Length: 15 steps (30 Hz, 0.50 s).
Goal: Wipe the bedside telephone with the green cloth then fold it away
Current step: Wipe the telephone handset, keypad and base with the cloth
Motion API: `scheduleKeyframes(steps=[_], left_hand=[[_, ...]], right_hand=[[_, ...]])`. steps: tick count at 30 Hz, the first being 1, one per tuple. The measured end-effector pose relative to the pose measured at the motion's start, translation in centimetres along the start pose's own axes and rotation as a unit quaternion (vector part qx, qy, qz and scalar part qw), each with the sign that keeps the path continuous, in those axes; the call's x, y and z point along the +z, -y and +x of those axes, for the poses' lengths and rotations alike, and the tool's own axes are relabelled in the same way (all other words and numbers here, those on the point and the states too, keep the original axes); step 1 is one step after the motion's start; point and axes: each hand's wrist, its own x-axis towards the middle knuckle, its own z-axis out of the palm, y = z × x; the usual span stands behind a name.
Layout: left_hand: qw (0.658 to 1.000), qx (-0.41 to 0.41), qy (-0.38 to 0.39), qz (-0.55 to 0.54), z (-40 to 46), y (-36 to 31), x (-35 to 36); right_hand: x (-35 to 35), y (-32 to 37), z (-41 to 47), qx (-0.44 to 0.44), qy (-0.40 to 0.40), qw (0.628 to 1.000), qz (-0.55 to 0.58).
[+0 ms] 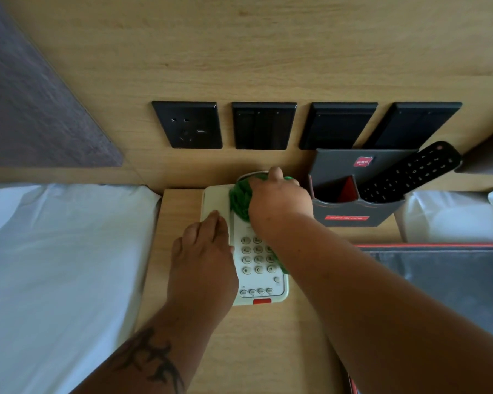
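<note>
A cream bedside telephone (261, 275) with a keypad and a red tab at its near edge lies on the wooden bedside table (256, 342). My right hand (279, 203) presses a bunched green cloth (239, 200) against the telephone's far end; part of the cloth also shows under my right wrist. My left hand (204, 257) lies flat on the handset along the telephone's left side, fingers together, holding it down. The handset is mostly hidden under that hand.
A grey holder (350, 211) with a black remote control (410, 174) stands just right of the telephone. Four black socket and switch plates (264, 126) sit on the wooden wall behind. White bedding (57, 265) lies at left, a dark red-edged case (450, 280) at right.
</note>
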Motion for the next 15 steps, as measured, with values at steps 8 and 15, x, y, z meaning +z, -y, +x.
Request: scheduleKeyframes(steps=[8,15], left_hand=[[0.999,0.012,-0.027,-0.025,-0.5,0.1,0.2],[0.999,0.027,-0.033,-0.020,-0.5,0.5,0.2]], right_hand=[[2.1,-1.6,-3.3,-0.037,0.035,0.999,0.015],[4.4,-3.1,-6.1,-0.044,0.022,0.998,0.043]])
